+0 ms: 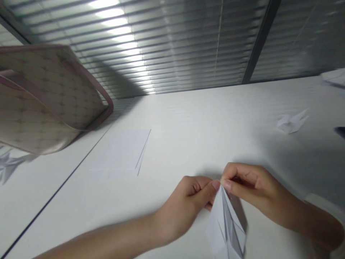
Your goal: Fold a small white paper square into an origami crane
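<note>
My left hand [185, 205] and my right hand [250, 185] meet low in the view, pinching the narrow top point of a folded white paper piece [226, 226] between thumbs and fingers. The paper hangs downward in long, pointed creased flaps, and its lower end runs out of the frame. A small white origami bird [291, 122] rests on the white table [178, 118] to the upper right of my hands. A flat stack of white paper sheets [121, 151] lies to their upper left, out of reach of my fingers.
A beige patterned bag with pink trim [45, 100] stands at the upper left, and a grey-white origami figure [9, 163] lies partly behind it. A dark seam crosses the table at the left. Slatted blinds [134, 46] fill the back, beyond the table's far edge.
</note>
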`<state>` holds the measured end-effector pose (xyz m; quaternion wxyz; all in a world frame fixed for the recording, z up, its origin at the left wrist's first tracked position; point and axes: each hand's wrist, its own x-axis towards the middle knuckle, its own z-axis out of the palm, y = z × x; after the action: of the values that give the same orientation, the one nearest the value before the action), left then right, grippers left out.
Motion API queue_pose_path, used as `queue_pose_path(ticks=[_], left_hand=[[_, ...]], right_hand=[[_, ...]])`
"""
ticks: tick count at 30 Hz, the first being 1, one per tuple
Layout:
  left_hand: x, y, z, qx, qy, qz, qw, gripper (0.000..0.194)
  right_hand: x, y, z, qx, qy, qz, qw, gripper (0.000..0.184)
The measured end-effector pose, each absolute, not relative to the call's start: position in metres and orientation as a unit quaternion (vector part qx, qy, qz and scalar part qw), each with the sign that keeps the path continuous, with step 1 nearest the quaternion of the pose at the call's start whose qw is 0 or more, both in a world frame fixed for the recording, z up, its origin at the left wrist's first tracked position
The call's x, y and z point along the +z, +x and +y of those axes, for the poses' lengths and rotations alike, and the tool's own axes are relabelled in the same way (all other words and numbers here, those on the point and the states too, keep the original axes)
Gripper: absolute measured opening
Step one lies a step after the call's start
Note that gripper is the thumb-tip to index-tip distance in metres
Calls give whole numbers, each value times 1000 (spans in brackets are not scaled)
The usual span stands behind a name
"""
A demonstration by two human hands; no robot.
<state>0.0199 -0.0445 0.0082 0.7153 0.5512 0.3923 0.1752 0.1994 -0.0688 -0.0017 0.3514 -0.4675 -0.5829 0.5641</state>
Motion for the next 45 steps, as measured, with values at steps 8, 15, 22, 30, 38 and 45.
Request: queue_pose_path(ticks=[8,15,22,30,38,45], left_hand=[[9,20,-44,167,565,400,702,38],[9,20,-47,160,616,417,649,41],[13,20,-47,156,624,425,636,41],[12,20,-46,145,627,430,633,45],[10,21,-44,186,575,405,686,44],[6,18,-43,185,599,402,668,42]], right_hand=[[-1,199,-68,565,-469,-583,347,18],[-1,198,-69,564,-478,-573,354,19],[-3,198,-69,562,-475,-570,365,17],[-4,195,-69,564,-478,-551,386,22],[-8,190,-68,545,-488,-543,413,23],[-7,186,-64,510,-509,-533,444,22]])
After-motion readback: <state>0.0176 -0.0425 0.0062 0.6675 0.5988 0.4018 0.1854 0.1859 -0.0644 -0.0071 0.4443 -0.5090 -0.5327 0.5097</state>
